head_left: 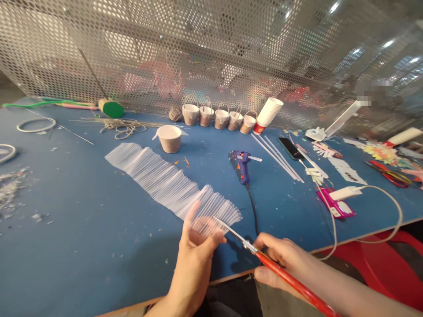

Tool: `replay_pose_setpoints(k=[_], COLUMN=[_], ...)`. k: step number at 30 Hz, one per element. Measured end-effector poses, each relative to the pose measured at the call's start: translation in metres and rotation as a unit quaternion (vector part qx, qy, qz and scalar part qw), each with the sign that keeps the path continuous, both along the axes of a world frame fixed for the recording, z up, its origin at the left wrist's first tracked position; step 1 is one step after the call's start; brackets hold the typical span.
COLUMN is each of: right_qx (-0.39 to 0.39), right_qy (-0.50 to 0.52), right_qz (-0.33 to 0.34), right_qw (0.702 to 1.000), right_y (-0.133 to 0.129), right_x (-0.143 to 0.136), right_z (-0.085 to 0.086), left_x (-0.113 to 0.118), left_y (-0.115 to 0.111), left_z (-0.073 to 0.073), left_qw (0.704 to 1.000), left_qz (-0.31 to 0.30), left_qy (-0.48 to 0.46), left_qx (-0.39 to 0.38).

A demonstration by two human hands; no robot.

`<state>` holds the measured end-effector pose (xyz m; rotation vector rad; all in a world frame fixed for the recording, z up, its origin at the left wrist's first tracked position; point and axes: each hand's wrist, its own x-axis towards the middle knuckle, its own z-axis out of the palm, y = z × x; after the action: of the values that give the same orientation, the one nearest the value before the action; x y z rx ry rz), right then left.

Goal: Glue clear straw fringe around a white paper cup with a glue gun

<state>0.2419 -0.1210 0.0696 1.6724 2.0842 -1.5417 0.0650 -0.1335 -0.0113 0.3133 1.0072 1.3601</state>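
A long strip of white pleated sheer material (161, 178) lies diagonally across the blue table. My left hand (198, 246) is at its near right end, with thumb and fingers closed on the edge. In my right hand (280, 259) are red-handled scissors (287, 277), their metal blades pointing up and left. The blade tips touch or overlap the pleated end beside my left fingers; whether the blades are parted is hard to tell. Beyond the strip stands a twine-wrapped cup (169, 139) with pale flaps at its rim.
A purple glue gun (243, 165) lies right of the strip, its cord running to the near edge. Small cup baskets (221, 119) and stacked paper cups (269, 113) line the mesh wall. White sticks (277, 157), a phone (291, 148) and a magenta item (333, 204) lie rightward.
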Motion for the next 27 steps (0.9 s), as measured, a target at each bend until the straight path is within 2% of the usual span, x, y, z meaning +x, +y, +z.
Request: replay_pose_setpoints(k=[9,13,16,23,27], right_qx=[0.016,0.019,0.019,-0.034,-0.034], right_qy=[-0.012,-0.022,-0.027,-0.033,-0.051], right_qz=[0.004,-0.001,-0.003,0.01,0.015], right_qw=[1.0,1.0,0.999,0.999,0.998], right_y=[-0.001,-0.004,-0.006,-0.003,0.002], right_x=[0.002,0.004,0.004,-0.002,-0.004], right_z=[-0.003,-0.006,-0.006,0.004,0.01], left_x=[0.001,0.0,-0.001,-0.001,-0.002], left_y=[0.0,0.0,0.001,0.001,0.0], left_z=[0.002,0.007,0.009,0.004,0.003], left_qw=[1.0,0.997,0.995,0.997,0.997], left_qz=[0.006,0.027,0.038,0.03,0.028], left_qy=[-0.012,-0.065,-0.087,-0.064,-0.075], left_qx=[-0.004,0.011,-0.012,-0.015,-0.01])
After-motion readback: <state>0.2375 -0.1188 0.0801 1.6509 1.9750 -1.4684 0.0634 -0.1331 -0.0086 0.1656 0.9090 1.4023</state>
